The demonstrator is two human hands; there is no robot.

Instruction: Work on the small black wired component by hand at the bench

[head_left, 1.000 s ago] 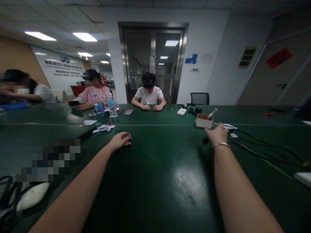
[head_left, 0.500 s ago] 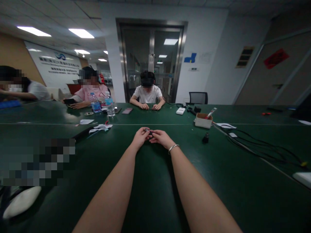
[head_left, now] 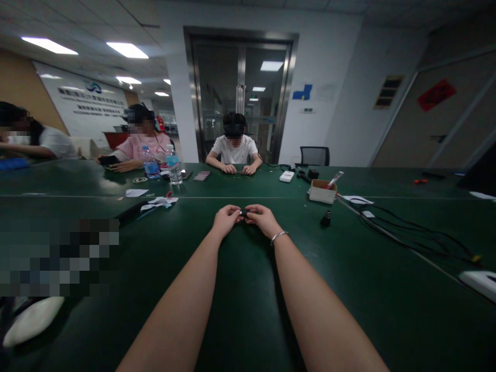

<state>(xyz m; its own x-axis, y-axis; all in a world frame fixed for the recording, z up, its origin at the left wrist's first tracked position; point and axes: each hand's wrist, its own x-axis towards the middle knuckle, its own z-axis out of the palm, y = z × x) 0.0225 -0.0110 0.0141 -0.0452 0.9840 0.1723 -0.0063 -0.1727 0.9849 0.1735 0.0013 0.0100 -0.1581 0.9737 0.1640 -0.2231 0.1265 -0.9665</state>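
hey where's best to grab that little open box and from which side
On the box, probably pinch the near wall's rim toward its left end, coming from the near left. The open top offers an edge; on the right, a stick-like item leans out and paper lies beyond. The right hand is nearer.

Small item [head_left: 244, 213] between hands [head_left: 226, 221], left of box [head_left: 321, 195]

- A dark green, glossy table [head_left: 248, 299] with a pale seam running across it.
- On the right: a small open box [head_left: 322, 194], a small black piece [head_left: 326, 220] nearer the camera, and a tangle of black cables [head_left: 418, 235].
- On the left: two water bottles [head_left: 174, 169] side by side, with crumpled white paper [head_left: 158, 203] nearer.
- Lower left: a pale, rounded object [head_left: 34, 321].
- Far side: a flat white device [head_left: 287, 176].
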